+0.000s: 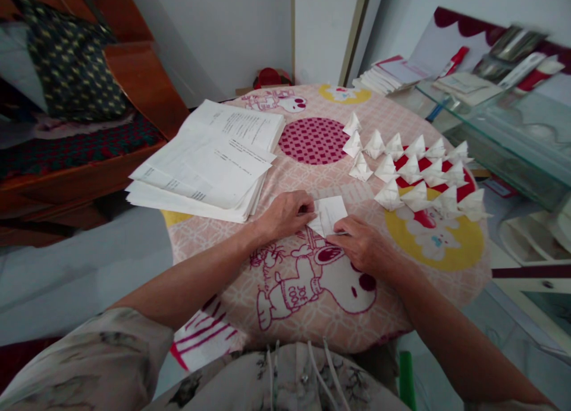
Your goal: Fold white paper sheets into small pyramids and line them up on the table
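Observation:
A small folded sheet of white paper (332, 212) lies on the cloth-covered table (250, 280) between my hands. My left hand (289, 215) pinches its left edge, fingers curled. My right hand (363, 241) grips the lower right edge with thumb and fingers. Faint print shows on the paper. To the right stand several folded white paper shapes with pointed tips (410, 168), set out in rough rows. A thick stack of printed sheets (209, 155) rests on the table left of and beyond my left hand.
A glass shelf (504, 122) at the right holds a red marker (455, 61), metal containers and papers. More stacked paper (388, 75) sits by the table's far right edge. A wooden bench (147, 90) with a dark patterned bag (71, 66) stands at the left.

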### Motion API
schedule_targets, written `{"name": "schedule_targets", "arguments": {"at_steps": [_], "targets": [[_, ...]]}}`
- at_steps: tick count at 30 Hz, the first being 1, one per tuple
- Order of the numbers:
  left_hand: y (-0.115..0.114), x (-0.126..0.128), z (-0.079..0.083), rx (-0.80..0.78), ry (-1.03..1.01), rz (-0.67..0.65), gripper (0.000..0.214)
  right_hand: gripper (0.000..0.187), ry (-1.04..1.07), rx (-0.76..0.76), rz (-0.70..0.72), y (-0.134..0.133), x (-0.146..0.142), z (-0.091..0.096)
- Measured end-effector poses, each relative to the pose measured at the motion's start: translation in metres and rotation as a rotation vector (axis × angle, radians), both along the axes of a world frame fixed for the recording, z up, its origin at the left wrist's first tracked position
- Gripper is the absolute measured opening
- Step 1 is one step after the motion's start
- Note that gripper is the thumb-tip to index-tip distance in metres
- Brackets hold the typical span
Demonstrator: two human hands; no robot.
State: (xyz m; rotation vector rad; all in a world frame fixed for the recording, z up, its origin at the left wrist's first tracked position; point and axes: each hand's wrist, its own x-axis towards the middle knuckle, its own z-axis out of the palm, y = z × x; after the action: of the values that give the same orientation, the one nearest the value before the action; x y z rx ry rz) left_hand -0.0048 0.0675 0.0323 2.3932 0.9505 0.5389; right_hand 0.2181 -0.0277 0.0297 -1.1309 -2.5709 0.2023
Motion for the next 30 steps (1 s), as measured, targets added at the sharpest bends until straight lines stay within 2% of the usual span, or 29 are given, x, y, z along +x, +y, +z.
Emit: {"name": "schedule_targets", "arguments": {"at_steps": [14,21,30], "targets": [[-0.0022,0.0029,-0.0027,0.041,0.030,-0.003,0.008,0.031,0.025,-0.022,0.007,0.0004,-0.0009,0.0028],[-0.0017,0.0027,-0.0070,0.066,0.024,-0.012,0.010,0.029,0.116,-0.034,0.017,0.0012,-0.0017,0.0002],[-0.0007,0.0042,-0.0072,0.057,0.005,0.015,0.008,0.033,0.060,0.000,0.020,0.0008,-0.0035,-0.0038]]}}
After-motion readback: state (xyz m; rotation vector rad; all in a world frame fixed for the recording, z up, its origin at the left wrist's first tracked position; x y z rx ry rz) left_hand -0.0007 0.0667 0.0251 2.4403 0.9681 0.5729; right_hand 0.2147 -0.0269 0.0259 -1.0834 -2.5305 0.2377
